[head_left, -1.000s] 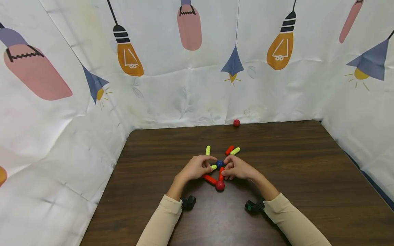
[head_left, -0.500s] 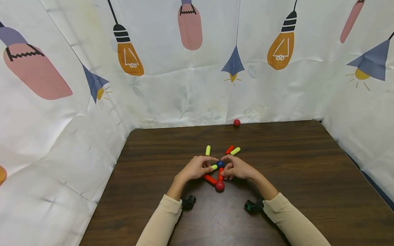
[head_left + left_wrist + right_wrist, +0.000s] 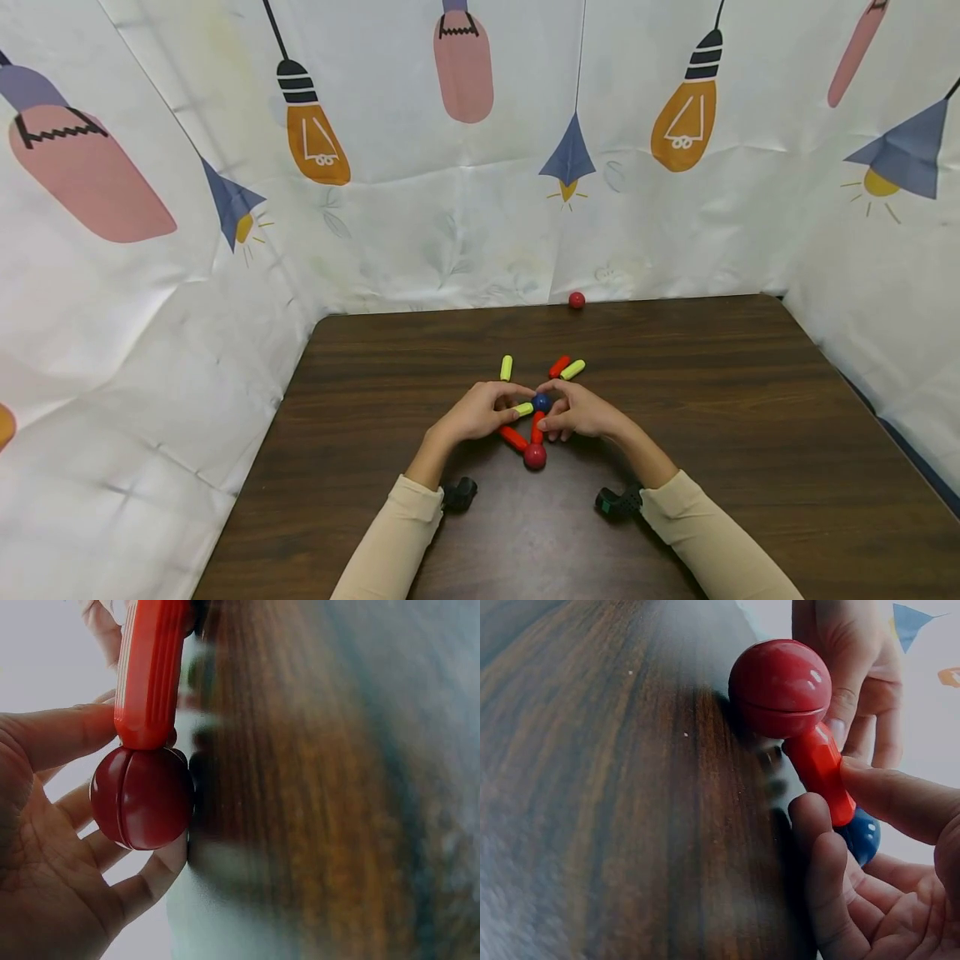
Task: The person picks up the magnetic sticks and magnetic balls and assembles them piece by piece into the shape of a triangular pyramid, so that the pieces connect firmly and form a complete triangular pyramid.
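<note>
My left hand [image 3: 483,410] pinches a short yellow rod [image 3: 523,409], its index finger reaching to a blue ball [image 3: 542,402]. Opposite it, my right hand [image 3: 581,410] grips a red rod [image 3: 537,427] with the thumb, and its index fingertip is at the blue ball's far side. That red rod joins the blue ball to a dark red ball [image 3: 535,456] nearer the body. From the red ball a second red rod [image 3: 513,439] slants away to the left, partly under the left hand. In the right wrist view the thumb lies along the red rod [image 3: 821,772].
Beyond the hands lie a loose yellow rod [image 3: 507,367], a red rod [image 3: 559,366] and another yellow rod [image 3: 573,370]. Another red ball [image 3: 577,300] sits at the far edge of the brown table [image 3: 712,375]. A patterned white cloth [image 3: 420,225] hangs behind and beside it.
The blue ball and the yellow rod at it have shifted slightly right. My right index finger has reached over to the blue ball. The near red ball has edged toward the body.
</note>
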The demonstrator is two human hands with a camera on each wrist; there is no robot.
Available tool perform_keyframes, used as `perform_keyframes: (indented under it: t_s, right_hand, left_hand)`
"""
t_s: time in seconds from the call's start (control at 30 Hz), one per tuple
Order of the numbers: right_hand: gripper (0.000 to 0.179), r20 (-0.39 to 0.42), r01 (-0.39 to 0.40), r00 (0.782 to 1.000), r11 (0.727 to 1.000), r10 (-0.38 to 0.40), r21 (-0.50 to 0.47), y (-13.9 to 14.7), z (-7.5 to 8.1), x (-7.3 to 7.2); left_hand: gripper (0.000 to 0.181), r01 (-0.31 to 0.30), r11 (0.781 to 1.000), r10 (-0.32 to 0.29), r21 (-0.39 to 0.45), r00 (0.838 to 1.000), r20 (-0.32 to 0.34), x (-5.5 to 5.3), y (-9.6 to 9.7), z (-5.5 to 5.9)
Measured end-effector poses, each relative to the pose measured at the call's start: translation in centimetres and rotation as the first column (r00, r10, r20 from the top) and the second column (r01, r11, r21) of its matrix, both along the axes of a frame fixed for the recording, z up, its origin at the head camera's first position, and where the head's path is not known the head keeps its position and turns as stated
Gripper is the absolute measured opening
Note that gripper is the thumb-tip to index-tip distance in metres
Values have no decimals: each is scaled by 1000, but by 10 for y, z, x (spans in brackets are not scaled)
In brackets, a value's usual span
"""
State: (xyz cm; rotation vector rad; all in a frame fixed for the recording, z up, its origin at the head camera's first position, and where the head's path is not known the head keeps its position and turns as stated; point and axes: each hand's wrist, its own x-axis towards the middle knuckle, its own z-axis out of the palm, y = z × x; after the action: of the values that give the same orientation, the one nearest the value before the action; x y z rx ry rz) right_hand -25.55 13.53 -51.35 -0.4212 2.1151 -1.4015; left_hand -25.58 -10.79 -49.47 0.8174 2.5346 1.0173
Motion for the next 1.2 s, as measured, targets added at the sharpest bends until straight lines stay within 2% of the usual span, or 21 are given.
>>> perform_keyframes:
  t_s: [0.33,0.6,0.77,1.0,1.2]
  right_hand:
    - [61,10,10,1000,1000,-10,9,2,2,0]
    - [56,13,33,999,999,-33,25,2,3,1]
    - [49,16,66,998,997,-67,41,3,5,1]
    - [44,14,54,998,998,-54,25,6,5,0]
    - [41,-9,48,999,997,-47,53,14,8,-2]
  left_hand:
    - [36,-10,1000,10,-16,1000,10,-2,-6,1]
    - [28,-17,998,23,-54,994,105,-3,-31,10]
    - [27,-32,996,43,-81,990,134,-2,-38,15]
    - [21,-57,995,67,-87,992,110,-5,-40,12]
    - [23,-78,994,85,-76,992,96,-6,-41,9]
